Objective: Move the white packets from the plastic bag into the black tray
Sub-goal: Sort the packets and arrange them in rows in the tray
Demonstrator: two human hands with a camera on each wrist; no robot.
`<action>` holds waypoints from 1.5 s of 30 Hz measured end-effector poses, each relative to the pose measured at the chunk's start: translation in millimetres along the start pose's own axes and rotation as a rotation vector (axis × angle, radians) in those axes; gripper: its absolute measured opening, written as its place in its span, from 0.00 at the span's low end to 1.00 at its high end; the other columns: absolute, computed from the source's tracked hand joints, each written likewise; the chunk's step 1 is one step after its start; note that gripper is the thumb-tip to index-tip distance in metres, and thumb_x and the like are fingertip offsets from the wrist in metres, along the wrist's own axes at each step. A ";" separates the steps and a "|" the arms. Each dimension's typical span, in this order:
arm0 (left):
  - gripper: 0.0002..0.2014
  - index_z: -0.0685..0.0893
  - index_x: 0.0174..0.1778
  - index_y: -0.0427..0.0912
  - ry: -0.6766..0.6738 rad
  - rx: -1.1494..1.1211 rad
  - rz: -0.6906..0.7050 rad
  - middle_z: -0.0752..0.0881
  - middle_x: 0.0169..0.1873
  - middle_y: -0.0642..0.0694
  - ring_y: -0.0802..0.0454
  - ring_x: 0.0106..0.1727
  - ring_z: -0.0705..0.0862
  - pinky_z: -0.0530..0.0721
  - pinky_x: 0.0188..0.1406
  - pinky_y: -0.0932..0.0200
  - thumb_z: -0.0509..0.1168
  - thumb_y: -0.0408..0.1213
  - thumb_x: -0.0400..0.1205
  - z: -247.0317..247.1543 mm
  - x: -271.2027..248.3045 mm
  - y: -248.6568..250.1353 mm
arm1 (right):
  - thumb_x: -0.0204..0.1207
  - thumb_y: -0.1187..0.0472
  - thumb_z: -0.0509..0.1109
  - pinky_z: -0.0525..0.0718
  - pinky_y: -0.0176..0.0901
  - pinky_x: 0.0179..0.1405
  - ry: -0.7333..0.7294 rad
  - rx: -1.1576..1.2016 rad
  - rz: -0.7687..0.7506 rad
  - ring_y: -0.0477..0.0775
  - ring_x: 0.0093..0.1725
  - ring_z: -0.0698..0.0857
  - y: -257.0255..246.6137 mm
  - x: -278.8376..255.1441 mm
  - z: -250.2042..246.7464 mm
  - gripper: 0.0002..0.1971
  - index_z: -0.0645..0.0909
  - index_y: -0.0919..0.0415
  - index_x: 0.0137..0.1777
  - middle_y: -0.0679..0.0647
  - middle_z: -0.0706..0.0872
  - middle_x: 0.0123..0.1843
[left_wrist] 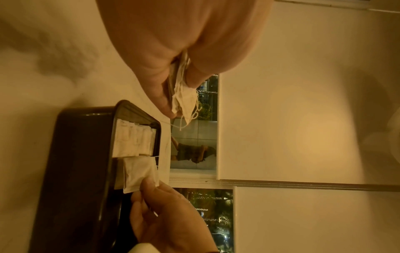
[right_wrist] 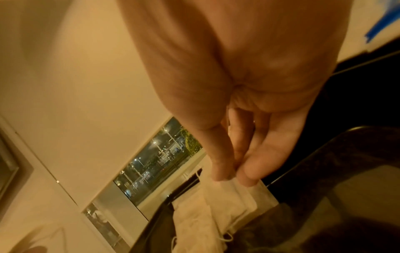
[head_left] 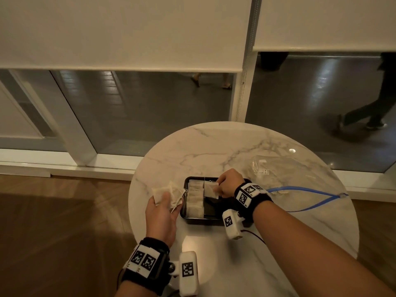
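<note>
A black tray sits on the round marble table, with a row of white packets along its left side. My right hand pinches one white packet upright over the tray's far end; the right wrist view shows its fingers on that packet. My left hand holds a bunch of white packets just left of the tray, seen pinched in the left wrist view. The clear plastic bag lies flat behind the tray to the right.
A blue strap lies on the table to the right of my right wrist. The table stands close to a glass wall with lowered blinds; people walk outside. Wooden floor lies to the left.
</note>
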State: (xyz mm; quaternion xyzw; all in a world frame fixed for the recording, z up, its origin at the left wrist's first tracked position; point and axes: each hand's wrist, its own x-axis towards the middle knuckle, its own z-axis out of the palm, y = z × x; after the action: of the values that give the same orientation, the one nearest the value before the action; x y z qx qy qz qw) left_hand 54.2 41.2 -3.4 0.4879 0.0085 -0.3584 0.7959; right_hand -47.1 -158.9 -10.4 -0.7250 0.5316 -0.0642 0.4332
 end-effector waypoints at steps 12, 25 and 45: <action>0.14 0.79 0.71 0.39 0.022 0.041 -0.030 0.88 0.62 0.37 0.42 0.61 0.88 0.88 0.53 0.50 0.60 0.31 0.90 -8.3 10.8 -10.2 | 0.66 0.63 0.85 0.93 0.52 0.49 0.012 -0.141 0.100 0.58 0.50 0.91 1.6 27.2 12.2 0.12 0.91 0.63 0.49 0.59 0.92 0.48; 0.14 0.79 0.71 0.38 0.028 0.040 -0.018 0.87 0.63 0.35 0.40 0.63 0.87 0.87 0.55 0.48 0.60 0.31 0.90 -8.8 11.6 -11.4 | 0.75 0.63 0.76 0.92 0.53 0.51 0.062 -0.195 0.083 0.59 0.50 0.91 10.4 39.0 16.6 0.07 0.90 0.64 0.50 0.61 0.92 0.48; 0.14 0.78 0.72 0.39 0.056 0.009 -0.063 0.86 0.62 0.38 0.42 0.60 0.87 0.87 0.52 0.49 0.60 0.31 0.90 -9.2 9.4 -10.2 | 0.74 0.60 0.80 0.93 0.62 0.40 0.033 0.079 0.166 0.67 0.41 0.93 1.8 36.3 8.9 0.11 0.88 0.70 0.46 0.67 0.91 0.42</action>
State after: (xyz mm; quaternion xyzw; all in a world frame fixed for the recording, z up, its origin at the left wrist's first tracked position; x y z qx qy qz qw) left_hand 58.4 40.4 -19.5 0.5010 0.0444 -0.3695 0.7813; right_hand -28.0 -184.0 -30.4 -0.6595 0.5940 -0.0608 0.4566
